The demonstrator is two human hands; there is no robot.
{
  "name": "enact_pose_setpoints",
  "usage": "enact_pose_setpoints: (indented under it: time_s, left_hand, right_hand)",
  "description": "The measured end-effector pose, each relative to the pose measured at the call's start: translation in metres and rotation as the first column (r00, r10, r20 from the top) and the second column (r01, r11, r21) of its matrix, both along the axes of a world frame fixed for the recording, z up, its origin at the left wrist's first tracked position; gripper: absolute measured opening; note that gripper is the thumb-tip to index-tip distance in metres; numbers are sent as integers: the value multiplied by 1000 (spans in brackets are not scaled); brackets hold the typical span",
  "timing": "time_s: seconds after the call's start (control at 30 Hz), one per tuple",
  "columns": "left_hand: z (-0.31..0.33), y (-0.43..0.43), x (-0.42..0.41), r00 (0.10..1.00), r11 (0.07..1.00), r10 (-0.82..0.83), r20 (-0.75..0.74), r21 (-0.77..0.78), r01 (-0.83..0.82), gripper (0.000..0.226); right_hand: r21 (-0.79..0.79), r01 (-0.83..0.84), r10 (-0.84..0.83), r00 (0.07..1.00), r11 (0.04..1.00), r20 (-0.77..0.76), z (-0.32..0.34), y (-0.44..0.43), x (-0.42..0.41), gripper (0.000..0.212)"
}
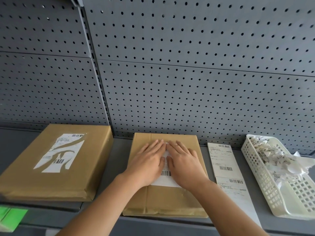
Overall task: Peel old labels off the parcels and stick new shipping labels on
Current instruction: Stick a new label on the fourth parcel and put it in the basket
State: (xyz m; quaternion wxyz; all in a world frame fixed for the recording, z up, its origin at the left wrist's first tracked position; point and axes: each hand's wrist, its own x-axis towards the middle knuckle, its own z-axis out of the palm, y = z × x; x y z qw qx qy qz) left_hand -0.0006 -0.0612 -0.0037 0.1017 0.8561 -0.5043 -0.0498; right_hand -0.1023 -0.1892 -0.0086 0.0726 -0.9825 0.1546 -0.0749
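Note:
A brown parcel (163, 200) lies on the grey shelf in front of me with a white shipping label (166, 178) on its top. My left hand (148, 160) and my right hand (184, 160) lie flat side by side on that label, fingers straight, pressing it down and covering most of it. To the left sits a second brown parcel (56, 178) bearing a partly torn white label (59, 154). A strip of fresh shipping labels (226, 169) lies on the shelf right of the middle parcel.
A white perforated plastic basket (265, 183) at the right holds several crumpled label scraps (276, 157). A grey pegboard wall (170, 65) rises behind the shelf. A green object (10, 217) sits at the lower left edge.

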Motion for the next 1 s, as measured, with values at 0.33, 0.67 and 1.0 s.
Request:
enact_pose_setpoints:
  time_s: [0.33,0.67,1.0]
  left_hand:
    - [-3,1,-2,994,993,104,16,47,-104,58]
    - [-2,17,7,983,979,181,-6,98,-180,57]
    - [4,38,-39,1000,1000,-22,-7,-7,22,80]
  right_hand:
    - [0,45,-45,997,999,-64,-7,-4,-7,81]
    - [62,169,-161,980,984,-113,-2,-12,-20,58]
    - [85,-25,27,999,996,-20,8,24,-44,77]
